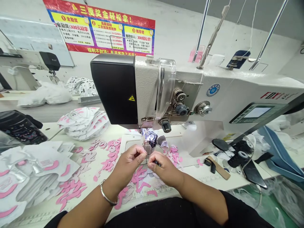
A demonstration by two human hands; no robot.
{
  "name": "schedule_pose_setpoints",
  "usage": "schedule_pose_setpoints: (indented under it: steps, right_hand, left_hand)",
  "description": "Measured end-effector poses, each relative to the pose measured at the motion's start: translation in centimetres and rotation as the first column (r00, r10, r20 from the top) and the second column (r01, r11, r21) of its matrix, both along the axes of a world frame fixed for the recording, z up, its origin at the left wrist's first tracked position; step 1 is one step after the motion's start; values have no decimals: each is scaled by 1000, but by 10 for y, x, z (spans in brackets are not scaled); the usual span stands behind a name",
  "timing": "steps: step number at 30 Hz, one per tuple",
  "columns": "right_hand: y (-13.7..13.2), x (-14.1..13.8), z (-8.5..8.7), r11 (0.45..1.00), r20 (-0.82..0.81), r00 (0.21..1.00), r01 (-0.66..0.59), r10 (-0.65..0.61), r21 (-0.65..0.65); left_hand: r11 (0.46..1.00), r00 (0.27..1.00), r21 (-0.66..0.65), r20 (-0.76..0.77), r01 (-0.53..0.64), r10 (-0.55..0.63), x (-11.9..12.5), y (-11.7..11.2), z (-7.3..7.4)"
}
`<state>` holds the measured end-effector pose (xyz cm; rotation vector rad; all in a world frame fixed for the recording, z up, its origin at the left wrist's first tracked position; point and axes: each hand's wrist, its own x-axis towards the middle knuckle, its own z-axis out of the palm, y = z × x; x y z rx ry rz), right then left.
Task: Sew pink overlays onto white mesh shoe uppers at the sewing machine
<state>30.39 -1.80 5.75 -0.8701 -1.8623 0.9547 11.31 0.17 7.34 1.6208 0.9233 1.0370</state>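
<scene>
My left hand (133,159) is closed in a pinch just below the needle area of a sewing machine (150,139). A fine white thread (146,147) runs down to its fingertips. My right hand (165,167) is closed close beside it, fingertips a small gap from the left ones. A small dark thing shows between its thumb and curled fingers, mostly hidden. The lit presser foot area sits right above both hands. Pink curved pieces (140,174) and pale scraps lie under and around the hands.
Stacked white pieces with pink patches (35,177) cover the left, with another stack (83,122) behind. To the right lie a black thread spool (237,160), a brown strip (220,169) and a phone-like black slab (254,175). A blue bin (280,152) stands far right.
</scene>
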Motion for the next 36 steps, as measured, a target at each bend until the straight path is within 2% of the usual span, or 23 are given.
schedule_pose_setpoints:
  steps: [6, 10, 13, 16, 19, 21, 24, 27, 29, 33, 36]
  right_hand:
    - [4, -2, 4, 955, -235, 971, -19, -54, -297]
    - [9, -8, 12, 952, -194, 974, 51, -113, -300]
    - [11, -10, 9, 954, -141, 981, 92, -136, -285]
    - [10, -8, 1, 946, -99, 987, 91, -128, -310]
    - [8, -5, -8, 935, -68, 989, 103, -134, -341]
    - [6, -2, -13, 929, -59, 989, 108, -137, -353]
    - [4, 2, -22, 927, -62, 987, 115, -146, -357]
    - [2, 8, -31, 922, -85, 982, 127, -169, -366]
    - [1, 13, -37, 917, -112, 976, 132, -186, -377]
    - [0, 19, -47, 913, -200, 958, 113, -204, -392]
    - [2, 21, -52, 909, -277, 932, 109, -234, -403]
  left_hand:
    - [995, 1000, -97, 8, 27, -26, 3, -6, -2]
    - [967, 991, -228, 89, 116, -98, 10, -14, -15]
    - [954, 990, -275, 103, 117, -91, 8, -17, -18]
    - [972, 994, -236, 101, -26, 51, 1, -12, -7]
    - [955, 928, -163, 241, -249, 284, -3, 4, 16]
    - [950, 882, -125, 354, -285, 311, -1, 18, 32]
    - [965, 816, -97, 516, -244, 258, 7, 33, 47]
    - [971, 769, -100, 595, -217, 234, 18, 29, 49]
    - [965, 770, -107, 585, -238, 254, 24, 20, 47]
    - [945, 802, -128, 502, -302, 325, 25, 4, 42]
    - [946, 852, -78, 415, -315, 319, 19, 0, 39]
